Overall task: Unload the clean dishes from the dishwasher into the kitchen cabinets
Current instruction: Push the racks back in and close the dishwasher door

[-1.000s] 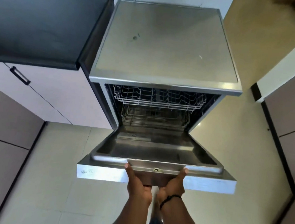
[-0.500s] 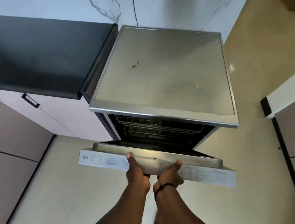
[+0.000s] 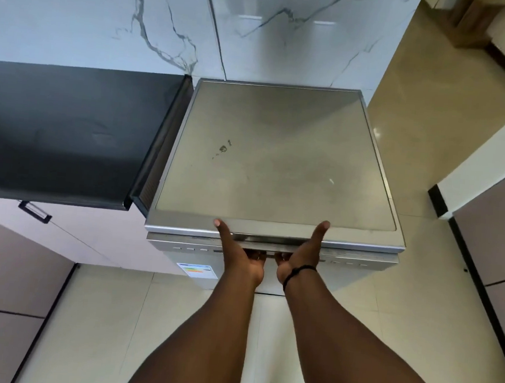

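Note:
The steel dishwasher (image 3: 278,163) stands against the marble wall with its door (image 3: 179,247) upright and closed, so the racks inside are hidden. No dishes are in sight. My left hand (image 3: 242,257) and my right hand (image 3: 300,256) sit side by side at the middle of the door's top edge. Their fingers curl into the handle recess and both thumbs point up onto the front rim of the top. A black band circles my right wrist.
A black countertop (image 3: 61,131) adjoins the dishwasher on the left, above pale cabinets with a black handle (image 3: 34,211). Taller cabinet fronts (image 3: 497,243) line the right side. Cream tiled floor (image 3: 436,314) lies around me.
The door swung up from nearly flat to fully closed, with both hands on its top edge throughout. The racks went out of sight, and my view rose.

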